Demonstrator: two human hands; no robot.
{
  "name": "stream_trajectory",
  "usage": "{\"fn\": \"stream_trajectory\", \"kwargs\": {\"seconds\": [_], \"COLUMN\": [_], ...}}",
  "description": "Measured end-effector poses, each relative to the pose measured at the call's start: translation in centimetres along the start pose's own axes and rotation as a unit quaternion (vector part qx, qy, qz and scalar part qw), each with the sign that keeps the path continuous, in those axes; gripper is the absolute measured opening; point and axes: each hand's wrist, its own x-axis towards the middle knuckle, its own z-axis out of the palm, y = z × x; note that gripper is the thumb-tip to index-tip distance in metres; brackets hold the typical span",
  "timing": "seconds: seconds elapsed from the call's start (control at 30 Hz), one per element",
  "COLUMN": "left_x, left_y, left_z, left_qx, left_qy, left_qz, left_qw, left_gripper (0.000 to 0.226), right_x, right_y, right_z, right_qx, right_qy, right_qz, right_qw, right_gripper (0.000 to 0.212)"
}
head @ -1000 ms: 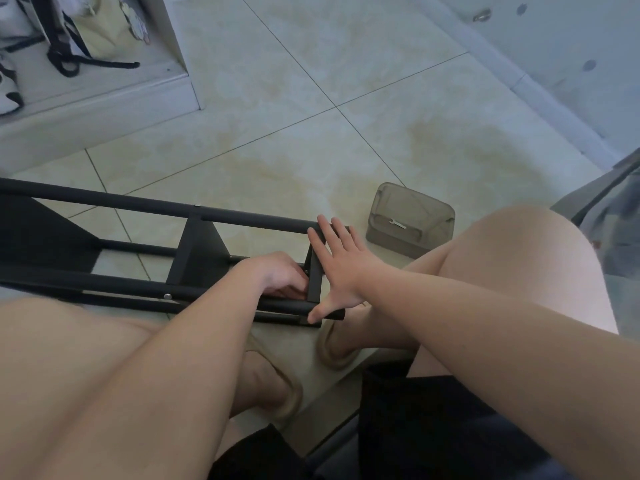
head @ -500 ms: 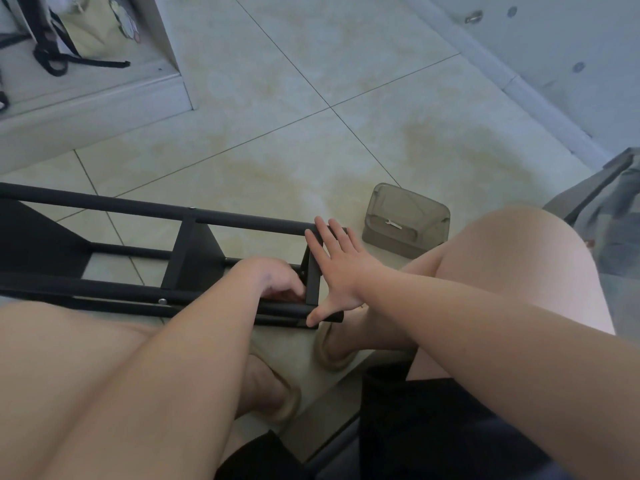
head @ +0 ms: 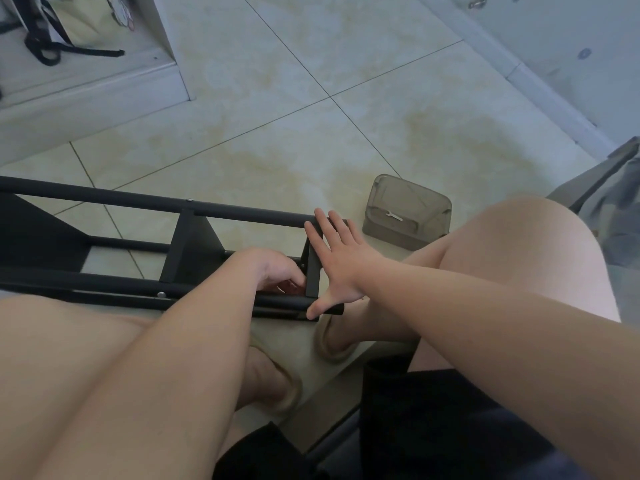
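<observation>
— Bracing the black metal tube frame (head: 242, 216), are we? Where does it lie?

— On its side on the pale tiled floor (head: 311, 140). It stretches off to our left, and its near end lies between our knees.

— And our right grip (head: 341, 268)?

— Released. The fingers are straight and the palm is flat against the outer face of the frame's black end plate (head: 313, 275). The fingertips reach the upper tube and the thumb touches the lower one.

— Our left grip (head: 277, 268)?

— Inside the frame, just on the other side of that plate, fingers curled under. Something reddish shows beneath them, but we cannot tell whether the grip is grasping anything.

— What else is near us?

— A translucent grey-brown plastic box (head: 398, 233) stands on the floor just beyond the right grip, beside our right knee. A small silver wrench (head: 393, 216) lies in it. Our beige slippers (head: 329, 344) sit below the frame's end. Far left, a cream tote bag with black straps (head: 79, 22) rests on a white shelf (head: 86, 84).
</observation>
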Motion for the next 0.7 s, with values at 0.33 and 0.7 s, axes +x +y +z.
{"fn": "stream_trajectory", "kwargs": {"seconds": [0.33, 0.7], "left_x": [-0.53, -0.05], "left_y": [0.16, -0.09], "left_z": [-0.01, 0.04], "left_qx": [-0.010, 0.026], "left_qy": [-0.043, 0.032], "left_qz": [0.006, 0.016], "left_qw": [0.999, 0.999], "left_gripper": [0.028, 0.015], "right_x": [0.16, 0.26], "right_y": [0.00, -0.02], "right_z": [0.22, 0.23], "right_qx": [-0.004, -0.005], "right_qy": [0.004, 0.004], "right_qz": [0.003, 0.003], "right_qw": [1.000, 1.000], "right_gripper": [0.159, 0.160]}}
